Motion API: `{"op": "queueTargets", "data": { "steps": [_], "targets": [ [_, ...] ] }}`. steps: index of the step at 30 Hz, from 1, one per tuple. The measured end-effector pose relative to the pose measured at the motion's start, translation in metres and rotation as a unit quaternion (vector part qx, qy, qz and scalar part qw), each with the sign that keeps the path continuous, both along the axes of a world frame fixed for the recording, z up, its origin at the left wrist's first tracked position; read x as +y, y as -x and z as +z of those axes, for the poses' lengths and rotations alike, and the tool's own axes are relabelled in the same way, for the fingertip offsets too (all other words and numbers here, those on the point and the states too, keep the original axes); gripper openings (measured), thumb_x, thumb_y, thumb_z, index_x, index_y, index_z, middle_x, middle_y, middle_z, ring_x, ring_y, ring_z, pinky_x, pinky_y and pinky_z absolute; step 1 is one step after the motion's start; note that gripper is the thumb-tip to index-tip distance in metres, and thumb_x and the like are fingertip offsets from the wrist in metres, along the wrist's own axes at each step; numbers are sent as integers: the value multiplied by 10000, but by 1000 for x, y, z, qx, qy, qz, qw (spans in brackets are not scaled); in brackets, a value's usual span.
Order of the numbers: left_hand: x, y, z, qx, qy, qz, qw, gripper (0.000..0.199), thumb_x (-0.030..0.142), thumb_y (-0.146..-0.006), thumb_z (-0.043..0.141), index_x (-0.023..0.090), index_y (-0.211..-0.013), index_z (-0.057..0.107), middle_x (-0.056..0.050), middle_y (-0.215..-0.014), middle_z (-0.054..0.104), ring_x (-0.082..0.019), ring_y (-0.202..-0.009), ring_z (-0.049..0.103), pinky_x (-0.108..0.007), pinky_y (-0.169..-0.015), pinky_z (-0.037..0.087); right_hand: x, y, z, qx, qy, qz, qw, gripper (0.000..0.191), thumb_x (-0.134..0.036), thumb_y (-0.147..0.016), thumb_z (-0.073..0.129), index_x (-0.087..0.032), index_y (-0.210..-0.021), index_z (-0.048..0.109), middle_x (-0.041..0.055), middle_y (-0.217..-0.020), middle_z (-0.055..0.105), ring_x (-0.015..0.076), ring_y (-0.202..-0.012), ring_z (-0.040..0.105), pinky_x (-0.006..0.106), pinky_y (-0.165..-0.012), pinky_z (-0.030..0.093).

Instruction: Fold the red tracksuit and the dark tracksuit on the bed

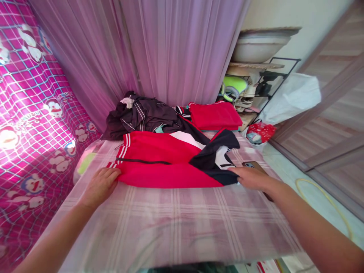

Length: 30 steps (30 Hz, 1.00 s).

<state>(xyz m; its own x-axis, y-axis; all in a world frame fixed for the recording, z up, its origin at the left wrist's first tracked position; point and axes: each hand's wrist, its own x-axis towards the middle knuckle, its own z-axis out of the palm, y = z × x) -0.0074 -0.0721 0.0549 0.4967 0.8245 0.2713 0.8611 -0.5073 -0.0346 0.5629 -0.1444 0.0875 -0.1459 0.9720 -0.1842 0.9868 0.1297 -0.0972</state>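
Observation:
A red, black and white zip jacket (159,174) lies sideways across the table, its striped hem to the left and its dark shoulders to the right. My left hand (104,184) grips the hem's near corner, fingers closed over the fabric. At the other end, my right hand (248,178) pinches the dark shoulder or sleeve part. One dark sleeve is bent over the jacket's upper part, and the other side stretches back toward the pile. The white lining shows at the neck.
Behind the jacket sits a heap of dark clothes (148,113). To its right lies a folded red garment (214,115). A phone (257,167) rests by my right wrist. A checked cloth (170,223) covers the table. Beyond stand a shoe rack (263,96) and a purple curtain (182,49).

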Motion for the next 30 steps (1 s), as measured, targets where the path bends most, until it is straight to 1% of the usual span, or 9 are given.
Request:
{"op": "queueTargets", "data": {
  "steps": [4,6,8,11,15,19,22,24,30],
  "targets": [
    [-9,10,-8,-38,60,-34,997,380,323,-788,466,238,-1078,697,-88,-1118,736,-257,-1059,663,-417,-1008,487,-26,-9,11,126,141,29,982,647,-192,-684,569,-292,-1320,634,23,-1353,637,262,-1187,632,330,-970,505],
    [-5,13,-1,-67,92,-16,993,403,379,-818,430,234,-1085,695,-76,-1093,744,-243,-1030,676,-383,-983,501,-20,-8,20,160,160,26,974,643,-297,-720,608,-268,-1363,598,53,-1349,639,281,-1179,636,346,-970,508],
    [2,15,9,-97,105,30,989,453,438,-853,378,219,-1093,694,-80,-1097,741,-240,-1032,675,-360,-958,509,-8,-2,24,163,162,-4,973,620,-407,-779,601,-244,-1377,582,84,-1239,703,291,-1079,686,364,-911,537],
    [13,16,20,-126,107,150,975,560,544,-853,372,172,-1137,679,-127,-1149,718,-261,-1017,672,-370,-908,519,8,14,11,129,100,-62,985,562,-480,-856,543,-205,-1342,600,117,-1057,760,301,-942,723,381,-817,556],
    [17,19,11,-160,204,256,931,603,652,-766,468,163,-1036,695,-102,-968,750,-267,-885,685,-357,-804,518,7,30,-22,108,-38,-123,986,471,-371,-881,527,-215,-1319,603,97,-1001,764,278,-919,724,350,-768,550],
    [9,16,-5,-339,244,245,875,630,737,-682,529,182,-949,660,-61,-892,744,-243,-863,670,-329,-771,515,-10,28,-43,74,-202,-211,954,471,-340,-919,458,-235,-1367,561,104,-1196,707,279,-1010,694,358,-787,545],
    [5,5,-6,-457,215,209,837,657,793,-639,541,197,-907,614,-49,-881,731,-226,-882,653,-327,-799,517,-19,26,-51,53,-226,-224,946,460,-336,-927,434,-213,-1346,577,119,-1232,687,284,-1017,686,365,-788,544],
    [4,0,-2,-466,177,205,842,621,783,-670,518,208,-893,591,-34,-853,713,-214,-866,640,-325,-798,514,-21,26,-51,44,-217,-225,949,457,-327,-927,427,-191,-1333,589,131,-1221,689,286,-985,691,368,-782,543],
    [4,19,7,-325,73,218,917,444,592,-839,388,231,-968,610,-23,-892,696,-203,-886,631,-303,-808,486,-22,22,-42,41,-230,-234,944,463,-370,-929,467,-230,-1359,570,103,-1119,725,276,-901,702,353,-727,538]
  ]
}}
